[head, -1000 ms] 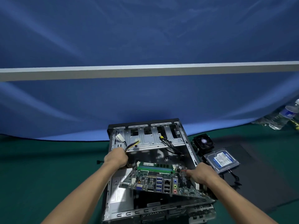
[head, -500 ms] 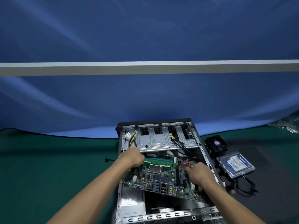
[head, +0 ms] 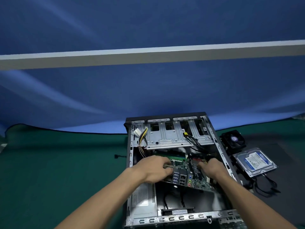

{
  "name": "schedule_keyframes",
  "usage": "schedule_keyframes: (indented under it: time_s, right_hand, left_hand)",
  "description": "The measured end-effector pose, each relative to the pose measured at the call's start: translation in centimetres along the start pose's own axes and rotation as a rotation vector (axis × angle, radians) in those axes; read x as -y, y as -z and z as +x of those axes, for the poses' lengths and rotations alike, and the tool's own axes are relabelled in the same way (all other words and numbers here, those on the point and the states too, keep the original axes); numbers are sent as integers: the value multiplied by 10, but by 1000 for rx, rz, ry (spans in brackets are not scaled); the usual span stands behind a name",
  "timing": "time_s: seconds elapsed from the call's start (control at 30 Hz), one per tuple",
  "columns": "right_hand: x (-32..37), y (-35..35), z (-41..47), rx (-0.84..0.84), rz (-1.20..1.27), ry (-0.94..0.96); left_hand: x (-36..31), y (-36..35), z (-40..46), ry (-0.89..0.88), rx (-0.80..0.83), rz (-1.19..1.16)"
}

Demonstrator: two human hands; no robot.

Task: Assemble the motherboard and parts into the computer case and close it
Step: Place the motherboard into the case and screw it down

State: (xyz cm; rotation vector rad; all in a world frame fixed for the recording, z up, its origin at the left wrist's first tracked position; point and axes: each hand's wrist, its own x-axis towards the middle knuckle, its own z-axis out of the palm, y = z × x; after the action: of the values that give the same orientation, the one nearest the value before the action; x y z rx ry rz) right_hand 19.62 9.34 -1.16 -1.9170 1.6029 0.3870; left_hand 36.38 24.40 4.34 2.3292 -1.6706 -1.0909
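We have the motherboard inside the open computer case, lying at a tilt with its port block toward us, not yet seated by the look of it. Our left hand grips its left edge, fingers curled over the board; our right hand holds the right side, fingers bent down onto it, though we cannot tell exactly how they close around the edge.

To do this well, we judge the board should be kept level as it goes down, held by the edges only, with the ports lined up to the rear opening and the holes over the standoffs before any pressure.

In the way: the yellow-and-black power cable bundle hangs down at the left just behind our left hand, and black cables trail from the drive cage toward the board's far edge; either could get trapped underneath. More black leads lie on the case floor below the board.

On the green tabletop to the right wait a cooler fan and, just beside it, a hard drive with cables near it
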Motion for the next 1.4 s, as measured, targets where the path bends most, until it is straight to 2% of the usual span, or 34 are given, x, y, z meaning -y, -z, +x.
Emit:
schedule_keyframes:
  time_s: [0.13, 0.2, 0.3, 0.37, 0.47, 0.53, 0.63, 0.77, 0.9, 1.0, 1.1, 1.23, 1.4]
  right_hand:
    - [-3, -3, 9, 33, 5, 3]
    - [-2, -1, 10, 81, -13, 14]
    - [3, 6, 9, 166, -54, 55]
    - [4, 12, 6, 178, -64, 79]
    - [1, 17, -2, 200, 6, 76]
    - [1, 20, -8, 243, 152, 32]
    - [4, 24, -14, 168, 275, 41]
    - [7, 31, -18, 48, 144, 122]
    - [6, 29, -15, 60, 51, 156]
    - [-1, 27, -17, -114, -250, 303]
    - [-5, 32, -28, -240, -322, 482]
    - [-7, 40, -46, -148, -271, 649]
    - [-12, 23, -48, -50, -320, 648]
  left_hand:
    - [-5, 2, -6, -78, 102, -22]
    - [-11, -3, -5, -88, 99, 184]
    - [-15, -17, 2, -105, -57, 686]
    - [-13, -21, 6, -137, -142, 782]
    - [-5, -22, 10, -173, -176, 821]
    - [-3, -20, 14, -178, -236, 827]
    - [-4, -11, 17, -160, -319, 795]
    - [-10, -16, 13, -135, -368, 834]
    - [-15, -28, 16, -61, -363, 830]
    - [-19, -38, 19, -28, -333, 824]
    - [-26, -55, 25, -22, -294, 848]
    - [-40, -65, 42, -27, -288, 849]
    - [-32, -83, 47, -18, -239, 741]
